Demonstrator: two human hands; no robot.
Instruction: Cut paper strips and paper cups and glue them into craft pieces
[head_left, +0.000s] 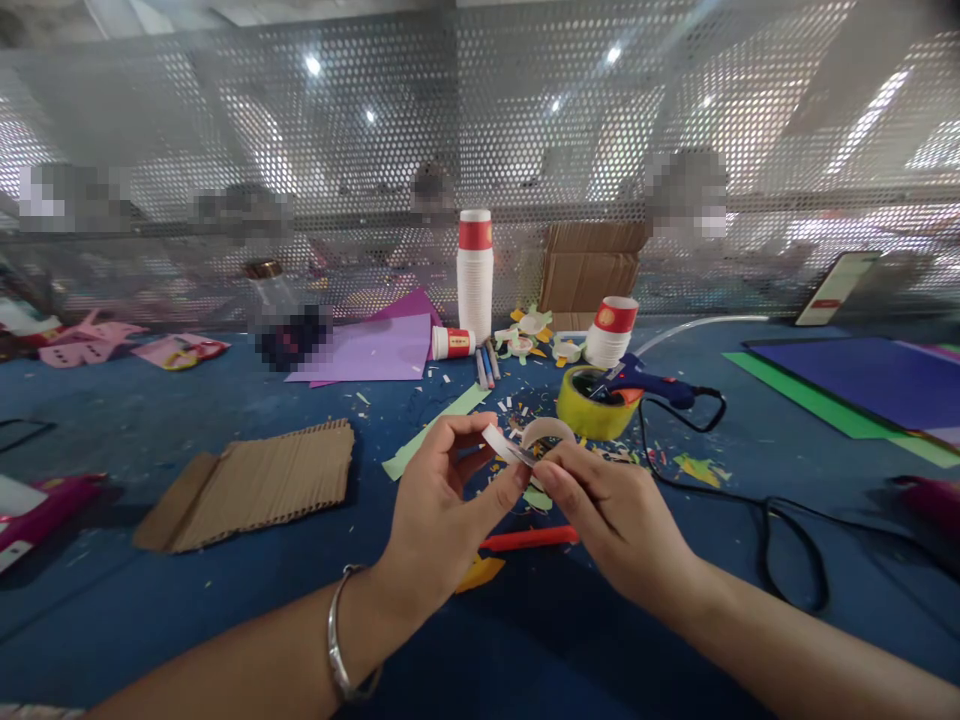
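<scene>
Both hands meet over the middle of the table around a white curled paper strip, bent into an open ring. My left hand pinches its left part between thumb and fingers; a silver bracelet circles that wrist. With thumb and forefinger, my right hand grips the strip near its middle. A thin greyish edge shows between the fingertips, too small to make out. Below the hands lie a red stick-like thing and an orange paper scrap. A pale green paper strip lies behind my left hand.
Yellow tape supports a blue glue gun, its black cord running right. Stacked paper cups, markers and small paper cutouts stand or lie behind. Corrugated cardboard lies left, coloured sheets right. A perforated screen closes the back.
</scene>
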